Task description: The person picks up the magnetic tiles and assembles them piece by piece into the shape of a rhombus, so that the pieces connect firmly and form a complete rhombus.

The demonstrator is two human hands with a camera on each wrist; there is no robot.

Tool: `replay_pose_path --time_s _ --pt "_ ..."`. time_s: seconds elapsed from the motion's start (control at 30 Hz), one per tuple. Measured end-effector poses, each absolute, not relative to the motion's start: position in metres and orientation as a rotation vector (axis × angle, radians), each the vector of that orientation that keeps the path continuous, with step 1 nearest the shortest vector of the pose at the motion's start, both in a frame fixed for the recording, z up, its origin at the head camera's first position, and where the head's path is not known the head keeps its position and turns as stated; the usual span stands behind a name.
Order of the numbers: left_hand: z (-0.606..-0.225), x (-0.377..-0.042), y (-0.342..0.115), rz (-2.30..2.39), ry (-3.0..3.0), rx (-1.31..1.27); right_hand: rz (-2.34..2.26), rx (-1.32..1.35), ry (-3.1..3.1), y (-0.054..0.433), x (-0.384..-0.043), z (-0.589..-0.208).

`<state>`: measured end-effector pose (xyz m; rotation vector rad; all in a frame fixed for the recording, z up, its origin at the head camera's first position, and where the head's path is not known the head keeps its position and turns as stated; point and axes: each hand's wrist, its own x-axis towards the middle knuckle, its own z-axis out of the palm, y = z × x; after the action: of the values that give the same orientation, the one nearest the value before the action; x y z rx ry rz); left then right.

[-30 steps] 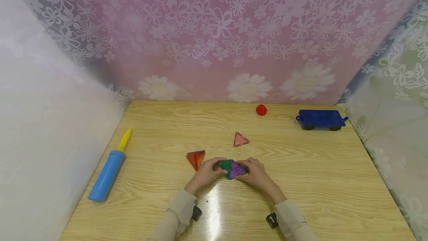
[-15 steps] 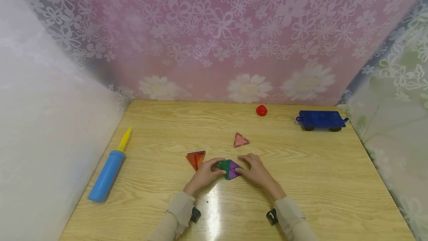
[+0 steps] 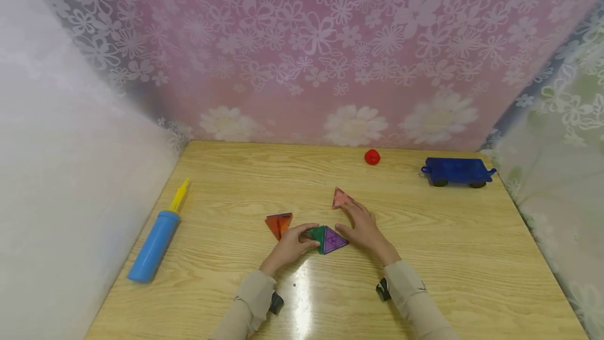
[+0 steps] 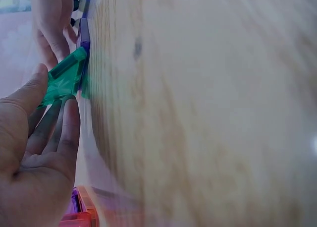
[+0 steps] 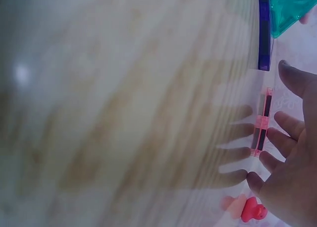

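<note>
Thumb and fingers of my left hand (image 3: 289,250) pinch a green translucent magnetic tile (image 4: 64,82), which stands tilted up from the table in the left wrist view. Against its right side a purple triangular magnetic tile (image 3: 335,241) lies flat. My right hand (image 3: 367,231) is spread, its fingertips right at the lower edge of a pink triangular magnetic tile (image 3: 340,198). In the right wrist view the fingers (image 5: 283,140) are apart and relaxed beside that tile, with the thumb toward the purple one. Beyond my left hand sits an orange tile piece (image 3: 277,222).
A blue hand pump (image 3: 154,245) with a yellow nozzle lies at the table's left side. At the back are a small red object (image 3: 372,157) and a dark blue wheeled cart (image 3: 457,171). Patterned fabric (image 3: 340,56) rises behind the table (image 3: 236,172).
My right hand has let go of the purple tile and moved up to the pink one. My left hand keeps its grip on the green tile.
</note>
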<state>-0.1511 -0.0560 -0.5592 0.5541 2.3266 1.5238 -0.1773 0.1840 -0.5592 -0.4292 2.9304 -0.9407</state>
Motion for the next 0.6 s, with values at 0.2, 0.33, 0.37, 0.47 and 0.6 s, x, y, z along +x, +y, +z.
replay_pose_path --time_s 0.2,0.33,0.37,0.47,0.6 --pt "-0.559 -0.151 -0.057 1.531 2.316 0.553 -0.967 -0.426 2.945 0.187 -0.172 -0.554" --pt "-0.559 -0.152 -0.056 1.533 2.318 0.549 -1.009 -0.419 2.952 0.191 -0.169 -0.552" --pt "-0.559 -0.152 -0.056 1.532 2.32 0.546 -1.019 -0.421 2.952 0.193 -0.168 -0.552" --pt "-0.559 -0.152 -0.056 1.531 2.319 0.54 -1.066 -0.416 2.94 0.198 -0.168 -0.554" --pt "-0.559 -0.152 -0.056 1.533 2.312 0.537 -1.136 -0.384 2.931 0.205 -0.17 -0.557"
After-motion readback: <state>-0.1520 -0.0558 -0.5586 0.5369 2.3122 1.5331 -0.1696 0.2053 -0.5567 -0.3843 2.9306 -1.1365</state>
